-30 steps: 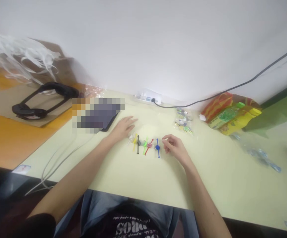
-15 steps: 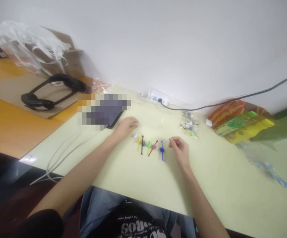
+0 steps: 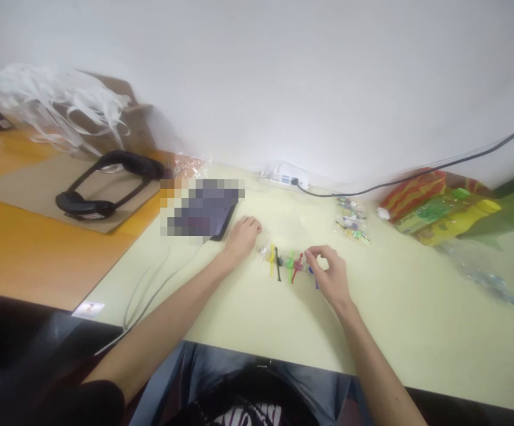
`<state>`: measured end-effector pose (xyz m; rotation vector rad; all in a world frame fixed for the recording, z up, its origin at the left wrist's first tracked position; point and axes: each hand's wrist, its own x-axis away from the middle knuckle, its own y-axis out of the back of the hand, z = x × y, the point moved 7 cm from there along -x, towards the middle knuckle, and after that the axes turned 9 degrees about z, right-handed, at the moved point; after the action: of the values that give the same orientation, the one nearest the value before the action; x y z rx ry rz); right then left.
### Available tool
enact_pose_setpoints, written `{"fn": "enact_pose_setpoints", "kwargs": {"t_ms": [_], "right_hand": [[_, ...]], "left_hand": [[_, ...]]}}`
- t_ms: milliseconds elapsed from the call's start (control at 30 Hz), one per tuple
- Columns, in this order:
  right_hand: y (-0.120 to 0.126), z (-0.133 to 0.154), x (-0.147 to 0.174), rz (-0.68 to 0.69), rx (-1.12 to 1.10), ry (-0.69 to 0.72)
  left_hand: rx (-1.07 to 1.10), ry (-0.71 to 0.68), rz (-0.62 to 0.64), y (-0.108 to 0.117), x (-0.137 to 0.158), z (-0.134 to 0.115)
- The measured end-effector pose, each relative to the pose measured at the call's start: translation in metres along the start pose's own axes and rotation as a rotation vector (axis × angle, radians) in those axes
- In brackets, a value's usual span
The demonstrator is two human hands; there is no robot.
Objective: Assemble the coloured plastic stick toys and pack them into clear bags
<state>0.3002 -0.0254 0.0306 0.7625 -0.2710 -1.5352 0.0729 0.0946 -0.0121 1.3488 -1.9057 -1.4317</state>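
Observation:
Small plastic spinner arrows stand in a row on the table: a white one (image 3: 264,251), a yellow one (image 3: 272,260), a black one (image 3: 278,264), a green one (image 3: 291,264), a red one (image 3: 298,267) and a blue one (image 3: 317,284). My right hand (image 3: 331,273) is over the row's right end and partly hides the blue arrow. Its thumb and forefinger meet in a pinch beside the red arrow's tip; what is between them, if anything, is too small to tell. Left of the white arrow, my left hand (image 3: 242,238) rests on the table, fingers stretched out and holding nothing.
A dark tablet (image 3: 208,213), partly pixelated, lies beyond my left hand. Bagged small parts (image 3: 352,219) lie at the back right, near bright packets (image 3: 447,216). A black cable runs from a power strip (image 3: 288,176). Further left is a black-framed device (image 3: 106,184) on cardboard.
My right hand has moved left relative to the row and now covers part of the blue arrow. The left hand stays beside the white arrow. The whole view has shifted.

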Motion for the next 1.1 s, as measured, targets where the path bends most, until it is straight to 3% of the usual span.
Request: {"fn": "enact_pose_setpoints", "kwargs": {"t_ms": [233,400,533,800,933,1100], "right_hand": [[0.004,-0.005,-0.035,0.035,0.063,0.058],[0.001,-0.007,-0.063,0.136,0.208,0.163],[-0.008,-0.02,-0.081,0.189,0.288,0.154],[-0.008,-0.042,-0.087,0.031,0.275,0.069],[-0.008,-0.037,-0.078,0.004,0.378,0.138],[-0.025,-0.015,-0.07,0.059,0.509,0.263]], "left_hand": [[0.016,0.05,-0.091,0.009,0.004,0.001],[0.321,-0.006,-0.214,0.016,0.006,0.008],[0.399,0.008,-0.232,0.016,0.005,0.011],[0.397,-0.017,-0.246,0.017,0.009,0.008],[0.274,-0.046,-0.196,0.017,0.009,0.001],[0.099,-0.165,-0.16,0.019,0.011,-0.026]]}}
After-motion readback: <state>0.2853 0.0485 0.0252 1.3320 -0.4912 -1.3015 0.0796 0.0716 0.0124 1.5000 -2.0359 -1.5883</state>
